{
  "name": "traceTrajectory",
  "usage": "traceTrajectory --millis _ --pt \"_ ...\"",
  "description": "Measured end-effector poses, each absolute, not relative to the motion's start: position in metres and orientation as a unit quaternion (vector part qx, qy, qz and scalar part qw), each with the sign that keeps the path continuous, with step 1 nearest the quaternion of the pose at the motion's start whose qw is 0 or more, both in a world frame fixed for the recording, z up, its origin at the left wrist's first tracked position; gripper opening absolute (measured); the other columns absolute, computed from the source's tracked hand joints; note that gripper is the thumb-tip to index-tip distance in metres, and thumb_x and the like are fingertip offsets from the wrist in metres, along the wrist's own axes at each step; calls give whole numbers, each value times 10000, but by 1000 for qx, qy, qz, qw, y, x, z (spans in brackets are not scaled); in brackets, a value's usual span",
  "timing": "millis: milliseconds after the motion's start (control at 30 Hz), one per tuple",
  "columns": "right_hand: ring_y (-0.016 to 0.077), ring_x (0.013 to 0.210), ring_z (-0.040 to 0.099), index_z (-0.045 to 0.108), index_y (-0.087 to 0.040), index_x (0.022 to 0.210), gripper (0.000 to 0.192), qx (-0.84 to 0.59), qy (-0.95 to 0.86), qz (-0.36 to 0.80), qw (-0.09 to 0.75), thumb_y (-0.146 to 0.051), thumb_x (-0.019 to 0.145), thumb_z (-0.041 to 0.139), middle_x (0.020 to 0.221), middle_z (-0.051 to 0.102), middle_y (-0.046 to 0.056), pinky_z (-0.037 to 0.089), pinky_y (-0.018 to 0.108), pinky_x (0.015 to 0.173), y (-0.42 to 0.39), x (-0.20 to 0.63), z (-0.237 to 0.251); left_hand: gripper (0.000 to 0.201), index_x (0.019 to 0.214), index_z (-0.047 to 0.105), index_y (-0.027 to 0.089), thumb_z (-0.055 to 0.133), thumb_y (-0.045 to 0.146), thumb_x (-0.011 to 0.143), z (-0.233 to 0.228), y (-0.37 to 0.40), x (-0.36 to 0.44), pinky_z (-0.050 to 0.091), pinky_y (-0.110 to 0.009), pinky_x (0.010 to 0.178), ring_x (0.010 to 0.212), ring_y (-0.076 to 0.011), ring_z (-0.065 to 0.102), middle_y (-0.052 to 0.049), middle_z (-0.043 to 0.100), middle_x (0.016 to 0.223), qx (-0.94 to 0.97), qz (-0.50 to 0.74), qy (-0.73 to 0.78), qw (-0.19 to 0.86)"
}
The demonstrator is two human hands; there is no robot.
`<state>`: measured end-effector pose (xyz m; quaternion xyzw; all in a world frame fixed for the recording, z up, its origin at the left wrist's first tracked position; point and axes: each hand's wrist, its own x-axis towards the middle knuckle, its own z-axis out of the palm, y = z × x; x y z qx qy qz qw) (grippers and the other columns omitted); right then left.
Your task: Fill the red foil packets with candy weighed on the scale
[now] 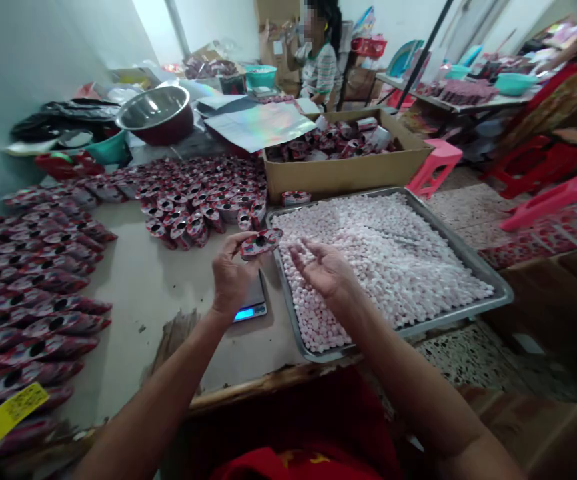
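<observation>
My left hand (232, 272) holds an open red pouch (261, 243) by its mouth, above a small digital scale (254, 303) on the table. My right hand (321, 267) hovers palm up beside the pouch, over the near corner of a metal tray (473, 260) filled with small pink and white candies (383, 257). Whether the right palm carries candies I cannot tell. The pouch mouth points toward the right hand.
Several open red pouches (203, 200) stand in rows behind the scale and lie stacked at the left (28, 280). A cardboard box (348, 170) of pouches sits behind the tray. A steel bowl (154, 110) is at the back. A person (318, 57) stands far off. Pink stools (435, 163) stand right.
</observation>
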<state>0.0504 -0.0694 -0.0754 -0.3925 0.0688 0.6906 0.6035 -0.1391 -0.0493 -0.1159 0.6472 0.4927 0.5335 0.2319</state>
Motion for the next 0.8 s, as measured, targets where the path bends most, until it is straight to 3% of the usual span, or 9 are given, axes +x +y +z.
traceTrajectory --millis 100,233,333,533,700,800 --pt "102 734 731 625 -180 1116 379 -434 18 681 589 101 896 496 918 721 56 626 117 615 -72 52 -73 492 1167 742 200 923 421 767 -122 -70 -181 609 -342 932 975 -223 748 -49 796 1075 604 504 538 303" --pt "68 557 627 644 -155 1022 149 -428 -84 743 508 -22 1005 581 818 734 56 535 95 479 -66 36 -75 470 1108 779 196 941 431 735 -140 -90 -217 610 -366 951 995 -244 760 -61 816 1064 594 453 568 346" --pt "54 474 540 658 -127 949 148 -428 -135 774 447 -49 1037 568 736 706 51 429 100 397 -63 14 -73 445 1154 784 202 920 389 774 -152 -96 -225 604 -390 988 1035 -252 763 -77 820 1126 583 444 570 372" --pt "113 604 654 683 -124 979 111 -511 -175 740 401 -51 1014 607 802 730 90 570 164 535 -51 5 -60 767 1396 702 250 989 321 688 -148 -102 -255 518 -515 1142 1274 -316 701 -119 763 1344 589 451 578 340" --pt "78 539 546 703 -111 1041 242 -490 -204 756 383 -87 1079 465 722 649 33 506 134 493 -41 19 -63 422 1174 767 218 888 363 797 -138 -109 -293 571 -462 1044 1076 -264 749 -84 794 1127 508 505 623 314" --pt "74 516 492 705 -98 1099 225 -489 -214 760 370 -75 1051 487 683 593 3 478 134 480 -40 17 -67 371 1182 749 237 862 343 845 -127 -112 -295 566 -436 1068 1063 -231 741 -62 782 1124 509 525 631 260"
